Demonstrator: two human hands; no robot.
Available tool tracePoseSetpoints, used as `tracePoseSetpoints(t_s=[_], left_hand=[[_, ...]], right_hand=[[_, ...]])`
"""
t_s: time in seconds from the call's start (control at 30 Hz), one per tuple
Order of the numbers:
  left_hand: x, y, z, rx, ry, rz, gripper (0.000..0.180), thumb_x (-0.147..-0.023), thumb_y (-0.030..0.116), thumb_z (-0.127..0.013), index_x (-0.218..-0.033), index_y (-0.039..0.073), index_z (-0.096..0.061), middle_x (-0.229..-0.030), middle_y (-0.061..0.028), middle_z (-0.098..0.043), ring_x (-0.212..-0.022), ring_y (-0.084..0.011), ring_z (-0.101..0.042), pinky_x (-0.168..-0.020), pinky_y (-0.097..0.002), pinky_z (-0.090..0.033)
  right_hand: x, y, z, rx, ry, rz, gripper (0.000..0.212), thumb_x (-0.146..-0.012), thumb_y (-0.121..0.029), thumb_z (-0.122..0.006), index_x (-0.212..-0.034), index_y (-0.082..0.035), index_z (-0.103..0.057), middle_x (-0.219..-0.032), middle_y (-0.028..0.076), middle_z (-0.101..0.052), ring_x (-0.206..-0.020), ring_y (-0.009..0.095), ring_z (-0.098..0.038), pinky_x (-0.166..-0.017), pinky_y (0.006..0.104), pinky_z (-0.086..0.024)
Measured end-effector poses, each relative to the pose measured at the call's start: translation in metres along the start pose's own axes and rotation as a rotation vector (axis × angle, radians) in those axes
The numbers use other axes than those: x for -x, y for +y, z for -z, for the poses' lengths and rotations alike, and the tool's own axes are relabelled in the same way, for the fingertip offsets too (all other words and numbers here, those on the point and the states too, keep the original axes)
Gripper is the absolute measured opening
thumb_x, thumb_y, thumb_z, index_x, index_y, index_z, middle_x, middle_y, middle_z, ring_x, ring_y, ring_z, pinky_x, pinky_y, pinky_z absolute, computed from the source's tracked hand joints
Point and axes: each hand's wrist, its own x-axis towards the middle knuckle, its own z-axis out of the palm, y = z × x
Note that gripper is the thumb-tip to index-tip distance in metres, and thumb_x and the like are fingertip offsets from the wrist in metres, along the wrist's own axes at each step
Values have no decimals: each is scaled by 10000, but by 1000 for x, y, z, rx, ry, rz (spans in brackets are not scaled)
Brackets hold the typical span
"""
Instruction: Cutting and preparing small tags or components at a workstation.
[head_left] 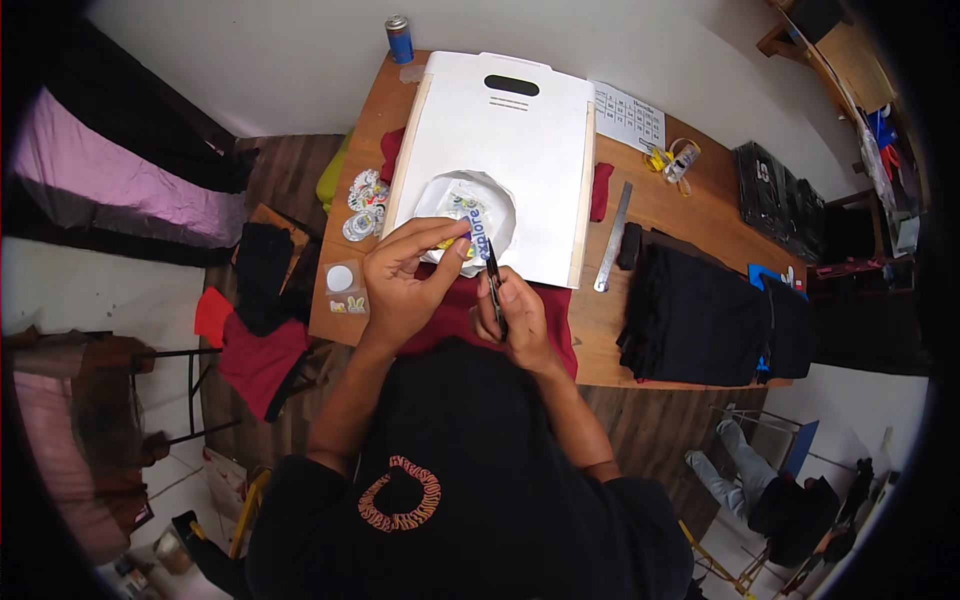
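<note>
My left hand [410, 280] pinches the edge of a small clear film piece with coloured lettering [476, 222] between thumb and fingers. My right hand [522, 318] is closed around a slim black pointed tool [493, 270], perhaps small snips or tweezers. Its tip points up, right beside the film. Both hands are over the near part of a white board [535, 150] with a handle slot at its far end. Under the film, a round opening in the board [508, 205] shows crumpled white and clear material. Burgundy cloth [550, 310] lies beneath the board.
Left of the board are round printed stickers [366, 200] and two small square pieces [341, 278]. Rightward lie a metal ruler [613, 240], stacked black garments [680, 310] and yellow tape rolls [683, 162]. A blue can [399, 42] stands at the far left corner of the wooden table [600, 345].
</note>
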Motion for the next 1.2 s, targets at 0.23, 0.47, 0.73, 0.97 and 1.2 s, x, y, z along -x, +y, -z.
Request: tracePoseSetpoints(t_s=[0.23,0.47,0.73,0.97,1.2], left_hand=[[-1,1,0,-1,1,5,234,-818,-118,-628,-1048,-80,-650,-1043,-145,-623,-948,-161,-624,-854,-245,-509],[-1,0,1,-12,-1,-1,235,-816,-120,-627,-1046,-79,-652,-1045,-147,-626,-953,-163,-626,-857,-248,-509],[-1,-1,1,-32,-14,-9,234,-815,-120,-629,-1043,-75,-656,-1037,-149,-631,-945,-161,-629,-847,-243,-516],[-1,0,2,-42,-15,-2,234,-814,-118,-633,-1043,-74,-656,-1029,-148,-633,-942,-158,-630,-840,-239,-522],[0,0,0,-20,1,1,235,-813,-120,-633,-1044,-78,-652,-1035,-148,-629,-939,-158,-631,-836,-238,-523]], right_hand=[[1,0,1,11,-10,-8,302,-1035,-296,-338,-1016,-18,-454,-562,-15,-332,-454,58,-252,-445,220,-259],[1,-2,0,15,1,-15,299,-1036,-289,-336,-1009,-17,-458,-562,-16,-329,-453,57,-250,-445,220,-259],[2,1,2,-2,13,-5,295,-1037,-275,-332,-1005,-13,-463,-549,-20,-320,-446,59,-243,-443,221,-258],[2,1,3,9,8,-6,295,-1038,-274,-329,-1000,-14,-465,-547,-18,-320,-445,60,-245,-441,222,-256],[2,2,4,14,10,-8,294,-1038,-275,-331,-994,-16,-464,-542,-17,-316,-439,62,-246,-438,225,-255]])
